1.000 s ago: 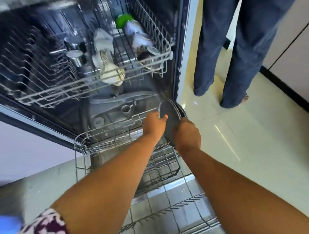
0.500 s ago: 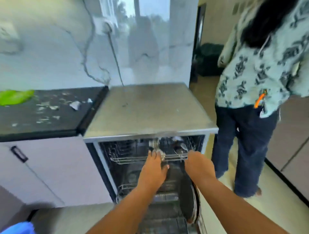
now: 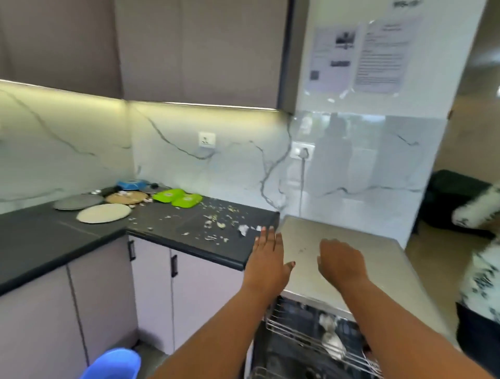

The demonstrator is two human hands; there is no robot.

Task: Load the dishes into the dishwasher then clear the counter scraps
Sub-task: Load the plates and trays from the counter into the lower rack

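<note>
Dishwasher rack (image 3: 311, 340) contents blurred, arm-hidden

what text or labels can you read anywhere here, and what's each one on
No text here can be read.
Two sheets taped on the white wall: print, headings and a QR-like square, all blurred.
Top-edge sign: cut off, blurred.
Blue packet on the counter: marking too small.

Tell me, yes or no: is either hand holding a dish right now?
No; the left hand and right hand are both open and hold nothing.
</note>
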